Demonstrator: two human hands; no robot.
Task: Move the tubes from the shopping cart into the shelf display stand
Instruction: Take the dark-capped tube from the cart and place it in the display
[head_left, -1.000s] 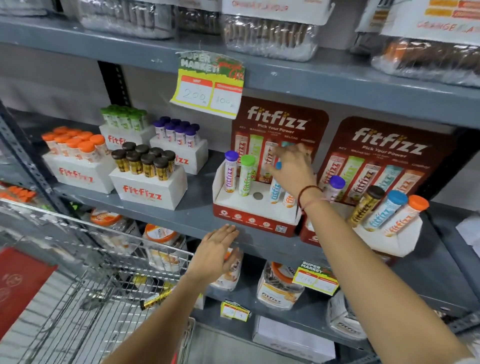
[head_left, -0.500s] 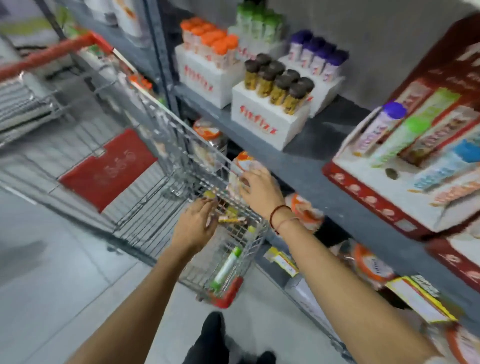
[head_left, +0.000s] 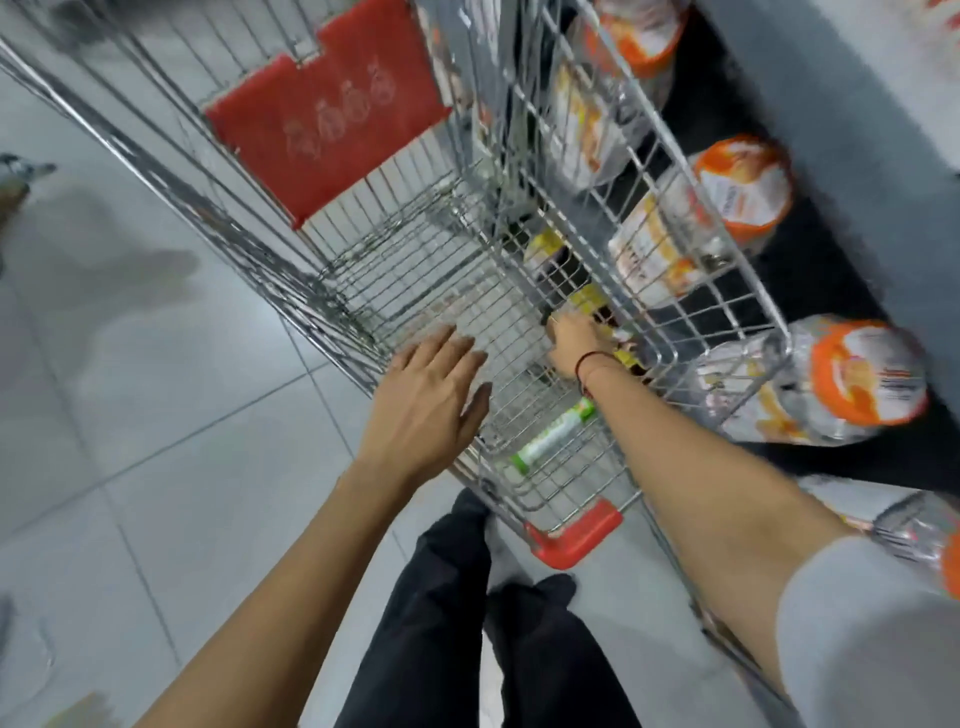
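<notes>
We see the green tube (head_left: 553, 432) lying flat on the wire floor of the shopping cart (head_left: 363, 270), between the two forearms, its long axis diagonal, one end toward the right wrist. The left hand (head_left: 431, 400) hovers spread above the cart's near edge. The right hand (head_left: 576, 340) reaches among yellow tubes (head_left: 589, 299) just beyond it; we cannot tell its grip.

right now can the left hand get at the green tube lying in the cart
Probably yes: the left hand hovers open over the cart's near rim, and the green tube lies uncovered just below it, beside the right forearm.
</notes>
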